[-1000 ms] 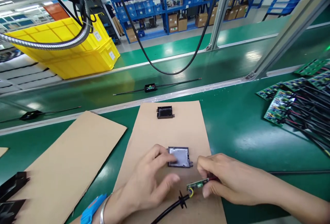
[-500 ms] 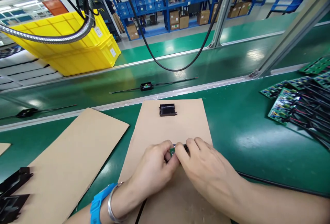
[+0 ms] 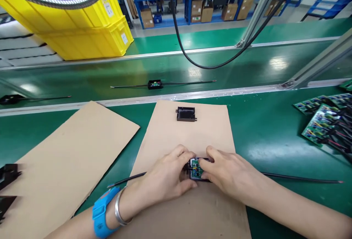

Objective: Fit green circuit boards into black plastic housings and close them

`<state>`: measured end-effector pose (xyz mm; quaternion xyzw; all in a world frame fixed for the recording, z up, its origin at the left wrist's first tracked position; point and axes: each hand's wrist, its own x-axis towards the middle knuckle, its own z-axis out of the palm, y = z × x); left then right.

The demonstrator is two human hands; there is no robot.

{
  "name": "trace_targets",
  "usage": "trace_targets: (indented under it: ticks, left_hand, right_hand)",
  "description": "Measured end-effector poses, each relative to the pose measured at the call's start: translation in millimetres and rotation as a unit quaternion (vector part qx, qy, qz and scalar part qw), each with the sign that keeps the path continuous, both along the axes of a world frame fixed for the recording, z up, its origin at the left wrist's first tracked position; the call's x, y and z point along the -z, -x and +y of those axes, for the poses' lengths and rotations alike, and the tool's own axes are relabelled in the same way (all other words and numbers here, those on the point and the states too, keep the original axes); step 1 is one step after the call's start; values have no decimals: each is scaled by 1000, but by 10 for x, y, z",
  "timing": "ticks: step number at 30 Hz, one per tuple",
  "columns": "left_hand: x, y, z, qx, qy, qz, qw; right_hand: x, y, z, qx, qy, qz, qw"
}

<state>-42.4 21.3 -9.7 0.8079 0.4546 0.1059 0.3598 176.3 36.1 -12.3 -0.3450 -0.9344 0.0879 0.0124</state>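
Head view: hands (image 3: 169, 174) (image 3: 229, 173) hold circuit board (image 3: 195, 169) lengthwise left to right.

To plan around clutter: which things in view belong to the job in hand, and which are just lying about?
Apparently in the job:
left hand, right hand
circuit board, black case around it
cardboard beneath
likely spare case, piled boards

Just about, it seems:
yellow crates
blue shelving
drooping cable

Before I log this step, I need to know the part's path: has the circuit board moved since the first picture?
Yes, the circuit board has moved farther from the wearer and leftward, judged against the cardboard sheet beneath.
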Motion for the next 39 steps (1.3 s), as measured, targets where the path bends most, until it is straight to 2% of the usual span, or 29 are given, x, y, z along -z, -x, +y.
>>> trace_targets:
  ticks: [5, 10, 13, 25, 29, 34, 36, 39]
  left_hand:
    - [47, -20, -6, -9, -9, -7, 1000]
    - [62, -5, -9, -1, -11, -11, 1000]
    - [87, 3, -11, 4, -18, -9, 1000]
    - [164, 31, -56, 9, -65, 1, 998]
    - [51, 82, -14, 16, -29, 2, 999]
    - [-210, 120, 87, 13, 86, 94, 992]
    - [-277, 82, 86, 10, 78, 114, 990]
    - [-308, -2, 21, 5, 20, 119, 993]
  right_hand:
    - [-21, 0, 20, -37, -55, -3, 998]
    - [27, -20, 76, -44, -3, 24, 999]
    - [33, -29, 93, -48, 1, 12, 999]
    - [104, 40, 93, 12, 63, 54, 996]
    - [91, 27, 125, 4, 89, 87, 992]
    - [97, 2, 154, -6, 110, 108, 988]
    - [111, -3, 149, -3, 111, 115, 987]
    - [127, -7, 140, -1, 110, 125, 986]
